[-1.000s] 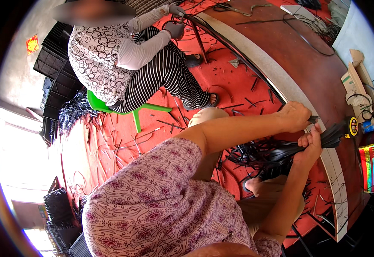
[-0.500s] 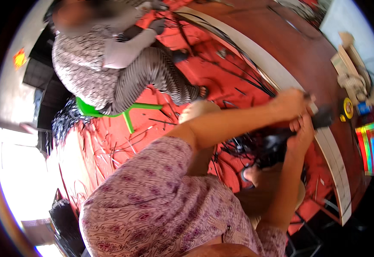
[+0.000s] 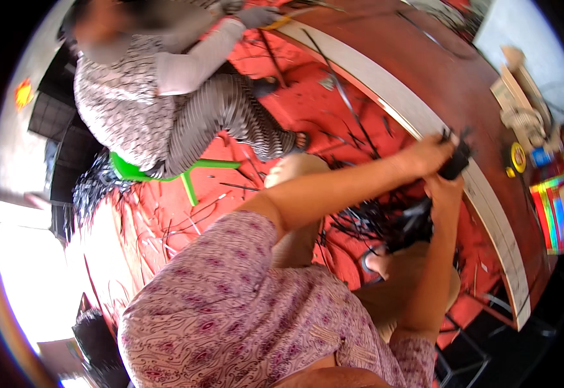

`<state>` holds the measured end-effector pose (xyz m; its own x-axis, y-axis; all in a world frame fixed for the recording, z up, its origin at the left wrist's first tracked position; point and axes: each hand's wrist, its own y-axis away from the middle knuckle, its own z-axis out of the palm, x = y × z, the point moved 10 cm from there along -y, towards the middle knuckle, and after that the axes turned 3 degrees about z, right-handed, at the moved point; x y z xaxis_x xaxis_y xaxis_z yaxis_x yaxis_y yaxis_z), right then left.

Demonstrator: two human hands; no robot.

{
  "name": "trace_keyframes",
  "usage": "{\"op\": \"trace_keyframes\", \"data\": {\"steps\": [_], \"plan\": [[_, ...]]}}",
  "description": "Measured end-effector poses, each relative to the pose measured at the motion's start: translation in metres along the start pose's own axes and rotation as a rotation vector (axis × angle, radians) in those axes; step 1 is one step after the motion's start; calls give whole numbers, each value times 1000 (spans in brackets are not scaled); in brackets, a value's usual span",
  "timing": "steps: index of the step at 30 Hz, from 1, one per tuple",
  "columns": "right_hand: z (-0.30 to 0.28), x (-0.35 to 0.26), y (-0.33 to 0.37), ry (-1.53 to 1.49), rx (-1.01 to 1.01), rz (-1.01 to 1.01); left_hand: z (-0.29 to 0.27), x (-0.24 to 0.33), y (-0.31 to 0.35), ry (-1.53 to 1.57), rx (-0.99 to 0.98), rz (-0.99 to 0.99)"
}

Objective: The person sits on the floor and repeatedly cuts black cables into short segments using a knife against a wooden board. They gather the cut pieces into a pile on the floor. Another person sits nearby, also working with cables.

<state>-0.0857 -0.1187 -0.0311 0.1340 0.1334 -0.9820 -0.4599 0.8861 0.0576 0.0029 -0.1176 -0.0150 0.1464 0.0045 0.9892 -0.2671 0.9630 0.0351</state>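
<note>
Bundle of black strips [image 3: 455, 167] gripped by right hand [image 3: 446, 188], slanting toward upper right; left hand [image 3: 429, 156] curled just beside, its hold not discernible.

Reddish-brown table [image 3: 443, 84]: yellow tape measure [image 3: 518, 158], torn cardboard [image 3: 521, 123]. Red floor [image 3: 230, 208]: scattered black strips [image 3: 240, 187], green stool [image 3: 190, 178].

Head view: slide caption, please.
Left hand and right hand hold a bundle of thin black strips at a pale-edged red-brown table; a gloved co-worker sits nearby.
</note>
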Motion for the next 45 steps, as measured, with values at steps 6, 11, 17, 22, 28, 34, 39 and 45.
{"op": "trace_keyframes", "data": {"steps": [6, 11, 17, 22, 28, 34, 39, 45], "plan": [[9, 6, -8, 114, 51, 25, -28, 8, 10, -262, 3, 36], [35, -3, -19, 82, -92, -66, -45, 30, 16, -241, 47, 32], [66, -24, -24, -55, 16, -228, -65, 39, 6, -180, 50, 52], [100, 9, -31, -438, -292, 179, -74, 69, 35, -147, -145, -426], [96, -6, -43, -473, -193, 207, -194, 204, 49, -575, 407, 511], [87, -9, -43, -440, -141, 176, -271, 267, 140, -1030, 662, 642], [75, -5, -42, -446, -71, 158, -277, 222, 198, -1107, 620, 434], [66, -5, -39, -436, -23, 125, -262, 151, 270, -920, 734, 271]]}}
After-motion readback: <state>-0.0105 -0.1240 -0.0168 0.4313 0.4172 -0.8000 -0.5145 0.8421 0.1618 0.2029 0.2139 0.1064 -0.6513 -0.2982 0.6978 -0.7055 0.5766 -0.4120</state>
